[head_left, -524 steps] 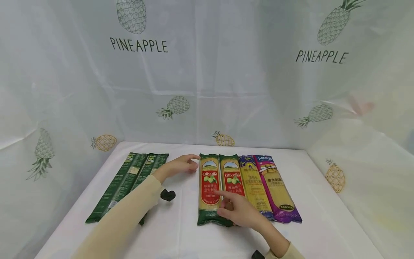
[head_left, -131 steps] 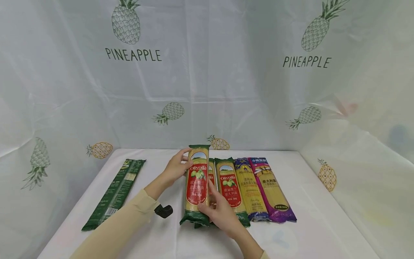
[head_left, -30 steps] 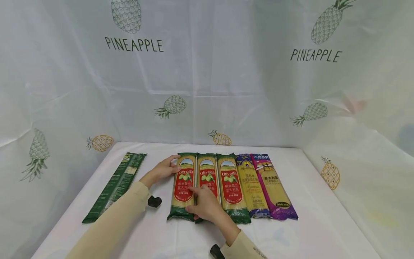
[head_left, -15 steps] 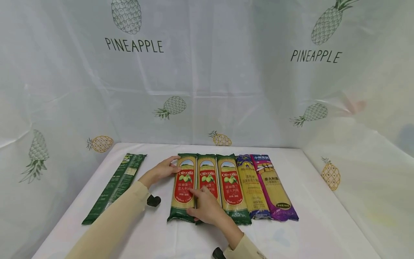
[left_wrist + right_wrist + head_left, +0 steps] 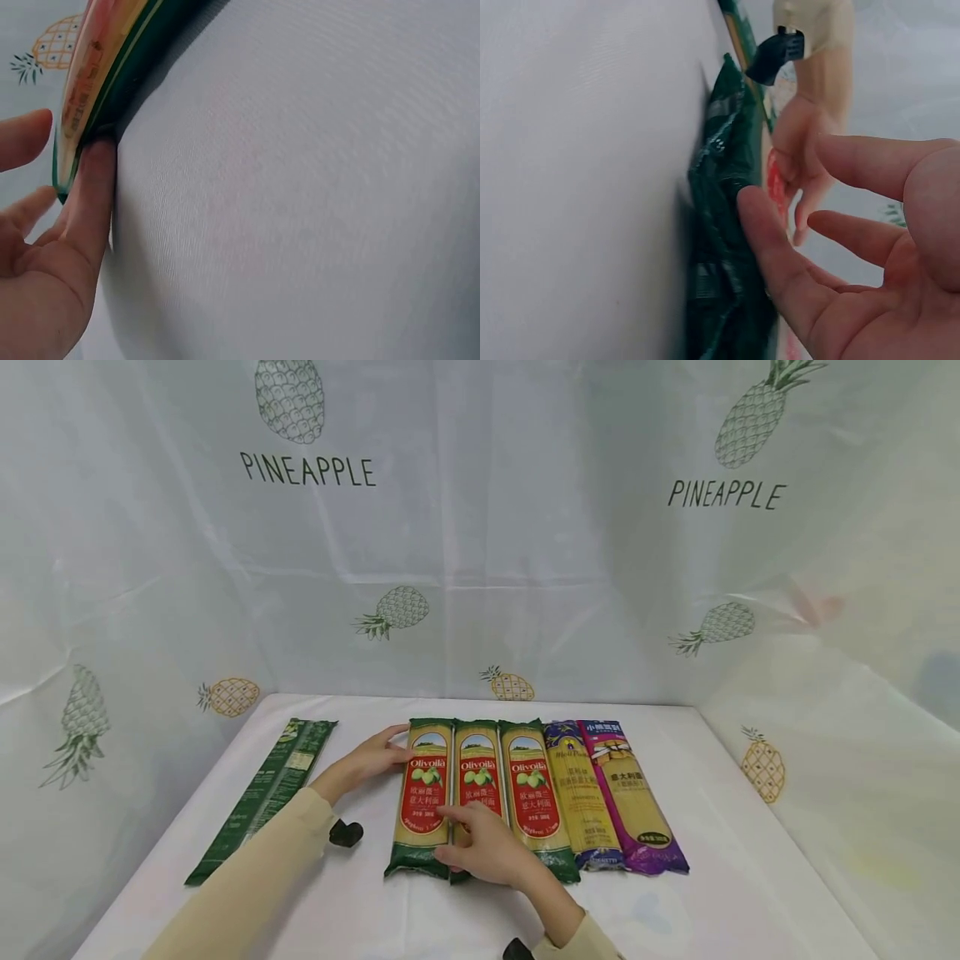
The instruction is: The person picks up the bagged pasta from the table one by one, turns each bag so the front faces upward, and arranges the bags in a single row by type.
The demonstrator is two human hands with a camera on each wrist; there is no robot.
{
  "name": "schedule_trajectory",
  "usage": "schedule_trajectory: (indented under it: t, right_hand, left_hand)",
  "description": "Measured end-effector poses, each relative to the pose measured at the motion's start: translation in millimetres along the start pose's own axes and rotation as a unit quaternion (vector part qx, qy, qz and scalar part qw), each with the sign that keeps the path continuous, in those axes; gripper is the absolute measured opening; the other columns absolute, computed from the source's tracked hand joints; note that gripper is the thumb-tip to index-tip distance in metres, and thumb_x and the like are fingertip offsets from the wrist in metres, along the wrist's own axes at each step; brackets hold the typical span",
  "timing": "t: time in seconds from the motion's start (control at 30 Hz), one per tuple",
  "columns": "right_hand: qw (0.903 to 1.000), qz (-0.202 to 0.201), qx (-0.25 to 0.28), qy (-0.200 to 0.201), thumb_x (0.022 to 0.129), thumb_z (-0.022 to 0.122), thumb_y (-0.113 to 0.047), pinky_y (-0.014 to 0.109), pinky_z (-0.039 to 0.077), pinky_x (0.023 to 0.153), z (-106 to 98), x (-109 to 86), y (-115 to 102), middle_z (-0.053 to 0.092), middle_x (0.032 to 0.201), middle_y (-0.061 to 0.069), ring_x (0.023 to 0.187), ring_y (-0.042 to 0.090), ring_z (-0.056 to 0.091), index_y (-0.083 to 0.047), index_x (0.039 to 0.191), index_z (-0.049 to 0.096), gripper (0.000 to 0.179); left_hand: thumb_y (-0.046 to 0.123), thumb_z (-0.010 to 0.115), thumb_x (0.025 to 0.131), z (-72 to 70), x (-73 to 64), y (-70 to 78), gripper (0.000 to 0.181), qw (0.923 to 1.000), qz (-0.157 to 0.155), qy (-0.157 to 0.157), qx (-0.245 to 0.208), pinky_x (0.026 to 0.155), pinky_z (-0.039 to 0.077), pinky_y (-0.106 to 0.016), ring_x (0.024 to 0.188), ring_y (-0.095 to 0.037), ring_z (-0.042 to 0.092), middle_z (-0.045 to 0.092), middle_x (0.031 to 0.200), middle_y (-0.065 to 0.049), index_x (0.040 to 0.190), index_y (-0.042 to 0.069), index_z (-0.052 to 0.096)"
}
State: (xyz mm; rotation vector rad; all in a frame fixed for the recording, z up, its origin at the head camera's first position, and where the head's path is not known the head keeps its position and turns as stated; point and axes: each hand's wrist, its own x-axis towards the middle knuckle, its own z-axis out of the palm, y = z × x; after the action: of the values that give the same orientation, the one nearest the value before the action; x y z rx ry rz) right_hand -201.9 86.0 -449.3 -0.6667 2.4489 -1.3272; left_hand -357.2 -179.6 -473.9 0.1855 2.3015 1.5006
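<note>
Three green-ended Olivoilà spaghetti packs lie face up side by side: a left one (image 5: 425,793), a middle one (image 5: 480,768) and a right one (image 5: 536,793). My left hand (image 5: 367,760) touches the upper left edge of the left pack; in the left wrist view, a finger (image 5: 94,180) lies against that pack's edge (image 5: 120,67). Over the lower part of the left and middle packs is my right hand (image 5: 491,847), its index finger extended. In the right wrist view, its fingers are spread, one fingertip at a pack's crinkled green end (image 5: 727,225).
Right of the row lie a yellow-and-blue spaghetti pack (image 5: 585,797) and a purple one (image 5: 633,802). A green pack (image 5: 262,802), back side up, lies apart at the left of the white table (image 5: 742,860). A pineapple-print curtain (image 5: 555,527) encloses the back and sides.
Earlier, one of two green packs at the left was picked up, held in both hands over the row and laid face up at its left end. Lately the right hand has shifted slightly toward the front.
</note>
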Motion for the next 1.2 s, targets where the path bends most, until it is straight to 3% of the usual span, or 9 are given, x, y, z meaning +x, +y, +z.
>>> schedule_trajectory:
  t: [0.2, 0.43, 0.57, 0.77, 0.83, 1.0, 1.2]
  right_hand:
    - [0.9999, -0.013, 0.007, 0.005, 0.098, 0.079, -0.023, 0.028, 0.056, 0.081, -6, -5.7, -7, 0.058, 0.134, 0.020, 0.068, 0.021, 0.075, -0.007, 0.152, 0.059, 0.059]
    - [0.9995, -0.018, 0.024, 0.011, 0.099, 0.078, -0.021, 0.024, 0.056, 0.076, -5, -6.3, -14, 0.059, 0.133, 0.019, 0.069, 0.023, 0.075, -0.012, 0.156, 0.055, 0.062]
    - [0.9980, -0.023, 0.056, 0.020, 0.099, 0.078, -0.018, 0.026, 0.057, 0.068, 1, -4.0, -17, 0.061, 0.136, 0.017, 0.069, 0.022, 0.074, -0.014, 0.157, 0.053, 0.063]
    - [0.9930, -0.019, 0.111, 0.034, 0.099, 0.076, -0.015, 0.027, 0.059, 0.069, 16, 2.5, -25, 0.059, 0.141, 0.015, 0.071, 0.020, 0.074, -0.019, 0.158, 0.052, 0.063]
    - [0.9893, -0.011, 0.141, 0.037, 0.099, 0.075, -0.014, 0.030, 0.061, 0.071, 22, 6.0, -28, 0.059, 0.140, 0.015, 0.074, 0.020, 0.075, -0.021, 0.157, 0.051, 0.063]
    - [0.9763, 0.013, 0.212, 0.040, 0.099, 0.074, -0.012, 0.039, 0.065, 0.076, 37, 17.0, -38, 0.057, 0.138, 0.016, 0.085, 0.025, 0.074, -0.019, 0.159, 0.047, 0.065]
    - [0.9683, 0.045, 0.244, 0.027, 0.098, 0.076, -0.013, 0.042, 0.065, 0.078, 61, 38.7, -51, 0.057, 0.135, 0.012, 0.085, 0.030, 0.075, -0.018, 0.161, 0.044, 0.071]
  left_hand:
    - [0.028, 0.060, 0.110, -11.9, -8.5, -1.4, 0.080, 0.9988, 0.014, -0.041, -0.021, 0.120, 0.040, -0.055, 0.139, -0.037, 0.058, 0.062, 0.146, -0.024, 0.171, 0.009, 0.012]
    - [0.026, 0.064, 0.109, -37.7, -35.0, -1.0, 0.078, 0.9964, 0.006, -0.085, 0.000, 0.116, 0.046, -0.052, 0.135, -0.035, 0.060, 0.055, 0.149, -0.026, 0.170, 0.006, 0.019]
    - [0.033, 0.067, 0.107, -56.4, -51.3, 3.3, 0.078, 0.9968, 0.013, -0.067, 0.042, 0.111, 0.050, -0.050, 0.128, -0.031, 0.066, 0.055, 0.144, -0.024, 0.169, 0.009, 0.025]
    - [0.037, 0.065, 0.108, -98.7, -69.2, 5.7, 0.073, 0.9935, 0.060, -0.027, 0.093, 0.107, 0.053, -0.051, 0.130, -0.037, 0.062, 0.053, 0.143, -0.027, 0.167, 0.009, 0.031]
    - [0.036, 0.062, 0.109, -115.0, -74.1, 2.8, 0.069, 0.9887, 0.076, -0.010, 0.129, 0.102, 0.055, -0.052, 0.126, -0.039, 0.063, 0.055, 0.142, -0.026, 0.166, 0.009, 0.033]
    - [0.035, 0.059, 0.111, -153.1, -85.3, -14.9, 0.063, 0.9641, 0.098, 0.032, 0.245, 0.091, 0.058, -0.053, 0.121, -0.043, 0.064, 0.059, 0.139, -0.022, 0.163, 0.004, 0.038]
    - [0.032, 0.063, 0.109, -179.7, -94.9, -35.7, 0.066, 0.9496, 0.071, 0.048, 0.302, 0.090, 0.055, -0.058, 0.124, -0.052, 0.060, 0.058, 0.137, -0.030, 0.160, -0.004, 0.037]
